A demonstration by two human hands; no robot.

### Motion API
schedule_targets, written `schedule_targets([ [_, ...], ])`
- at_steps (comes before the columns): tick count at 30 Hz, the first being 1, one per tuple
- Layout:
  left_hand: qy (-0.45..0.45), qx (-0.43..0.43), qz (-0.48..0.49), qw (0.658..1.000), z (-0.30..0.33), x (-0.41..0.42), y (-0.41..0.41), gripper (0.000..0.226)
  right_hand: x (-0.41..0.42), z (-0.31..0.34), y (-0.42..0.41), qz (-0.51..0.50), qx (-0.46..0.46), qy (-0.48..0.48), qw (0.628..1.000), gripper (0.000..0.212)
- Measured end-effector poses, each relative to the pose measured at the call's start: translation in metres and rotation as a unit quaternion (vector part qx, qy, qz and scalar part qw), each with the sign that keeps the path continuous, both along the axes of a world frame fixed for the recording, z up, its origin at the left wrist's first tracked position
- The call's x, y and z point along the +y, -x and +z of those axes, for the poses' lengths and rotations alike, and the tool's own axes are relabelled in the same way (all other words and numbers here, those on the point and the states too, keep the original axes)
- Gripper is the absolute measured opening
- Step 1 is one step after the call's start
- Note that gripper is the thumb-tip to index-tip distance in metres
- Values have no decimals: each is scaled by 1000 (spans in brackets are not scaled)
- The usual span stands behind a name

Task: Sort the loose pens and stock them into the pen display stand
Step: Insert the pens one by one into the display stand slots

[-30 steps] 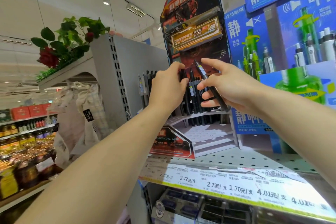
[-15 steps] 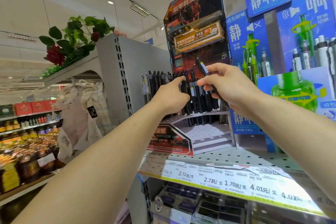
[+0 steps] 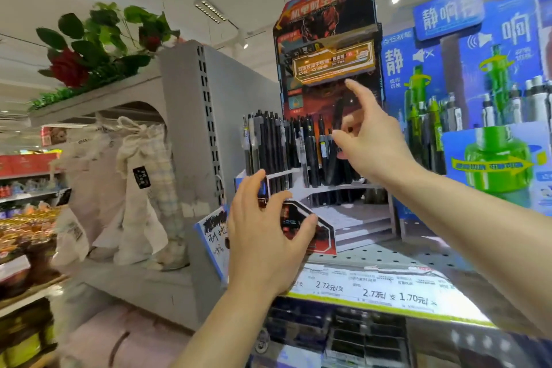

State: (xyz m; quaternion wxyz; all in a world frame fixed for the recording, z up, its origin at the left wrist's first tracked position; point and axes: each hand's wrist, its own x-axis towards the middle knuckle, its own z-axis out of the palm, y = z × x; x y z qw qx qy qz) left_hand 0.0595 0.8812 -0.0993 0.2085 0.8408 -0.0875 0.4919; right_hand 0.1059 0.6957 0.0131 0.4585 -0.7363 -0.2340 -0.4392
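One pen (image 3: 338,116), gripped a second ago, has been released among the racked pens by the right hand (image 3: 370,140), fingers now spread empty; the left hand (image 3: 265,236), open, has been lowered to the display stand (image 3: 352,218) base.

**Tight access at the pen rack, open steps below**

Pen display stand (image 3: 328,69) stood on the perforated shelf (image 3: 418,254), boxed in by a grey shelf upright (image 3: 191,128) on its left and a blue display (image 3: 493,98) touching its right side. Upper tier was packed with upright black pens (image 3: 277,140), little gap between them. Right hand (image 3: 370,140) blocked the rack's right end; left hand (image 3: 265,236) covered the stand's front-left corner. Stepped lower tiers (image 3: 355,218) lay bare and reachable from the front.
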Motion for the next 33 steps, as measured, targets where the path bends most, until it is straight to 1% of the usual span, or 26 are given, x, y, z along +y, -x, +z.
schedule_targets([
  [4,-16,-2,3,1000,-4,1,-2,60,15,2,-5,-83,-37,26,995,76],
  [6,-14,2,4,1000,-7,1,-3,57,23,0,-11,-105,-26,47,993,75],
  [9,-16,10,-1,1000,-9,2,-5,53,32,-6,-21,-128,-5,69,989,75],
  [13,-22,13,-8,1000,-10,2,-5,53,27,-8,-27,-150,-13,88,985,76],
  [16,-21,12,-17,1000,-10,4,-6,56,23,-11,-27,-142,24,111,983,74],
  [17,-19,11,-19,1000,-10,4,-7,56,26,-14,-26,-142,35,130,981,73],
  [19,-15,5,-25,1000,-11,4,-7,55,34,-17,-25,-175,37,176,968,72],
  [21,-12,-4,-31,999,-13,4,-8,52,36,-19,-23,-233,29,194,952,71],
  [23,-12,-6,-34,999,-13,5,-8,50,33,-20,-22,-271,47,206,939,71],
  [24,-14,-6,-35,999,-13,5,-8,50,32,-21,-22,-271,65,212,937,73],
  [27,-15,-9,-34,999,-14,4,-9,49,30,-23,-24,-228,96,222,943,81],
  [30,-9,-24,-36,999,-15,4,-11,48,23,-25,-29,-199,82,214,953,84],
  [33,-1,-36,-36,999,-16,3,-13,46,23,-30,-28,-171,63,206,961,94],
])
